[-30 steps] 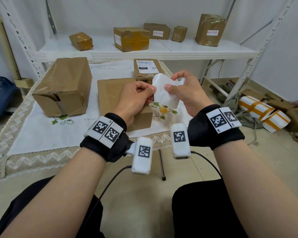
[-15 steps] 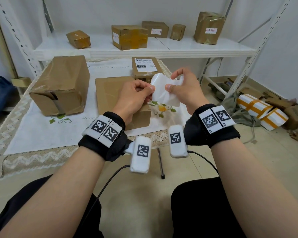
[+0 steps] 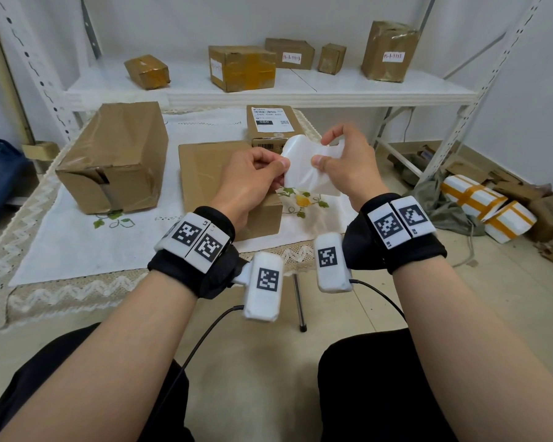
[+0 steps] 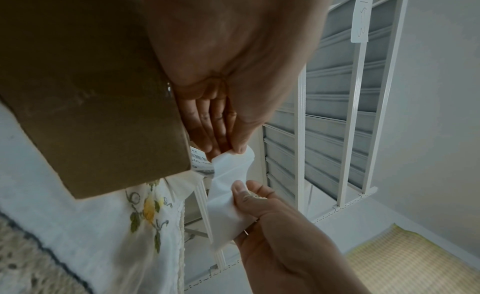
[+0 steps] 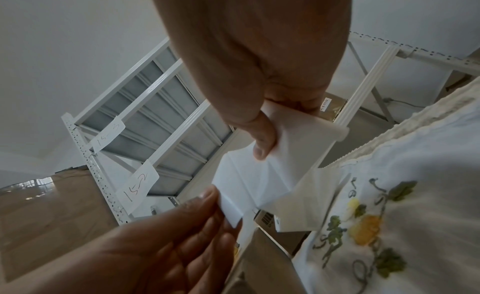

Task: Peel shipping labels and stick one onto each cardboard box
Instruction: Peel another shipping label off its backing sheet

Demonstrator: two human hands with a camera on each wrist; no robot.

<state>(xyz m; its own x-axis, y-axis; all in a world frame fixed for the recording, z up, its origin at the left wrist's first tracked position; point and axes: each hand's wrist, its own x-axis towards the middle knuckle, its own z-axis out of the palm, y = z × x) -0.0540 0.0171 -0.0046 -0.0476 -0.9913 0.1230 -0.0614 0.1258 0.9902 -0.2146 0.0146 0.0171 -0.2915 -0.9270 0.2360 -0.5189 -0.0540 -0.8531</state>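
1. A white label sheet (image 3: 304,165) is held in the air between both hands, above the near right corner of the table (image 3: 61,291), and it is bowed and creased
2. The left hand (image 3: 253,177) pinches the sheet's left corner between thumb and fingertips, with the other fingers curled in; the right hand (image 3: 345,164) pinches the right side, its thumb on the near face and its forefinger hooked over the top edge
3. This looks like the peeling step. To do it well, the left pinch should probably hold only one layer at the corner while the right hand holds the rest steady; a slow, flat pull would keep the sticky face from folding onto itself
4. Just beyond the left hand lies a flat unlabelled box (image 3: 205,167), the likely target
5. Three boxes sit on the table: that one, a large box (image 3: 115,154) further left, and a labelled box (image 3: 270,124) behind the sheet
6. Five more boxes stand on the shelf (image 3: 300,90) beyond; at least three show small labels
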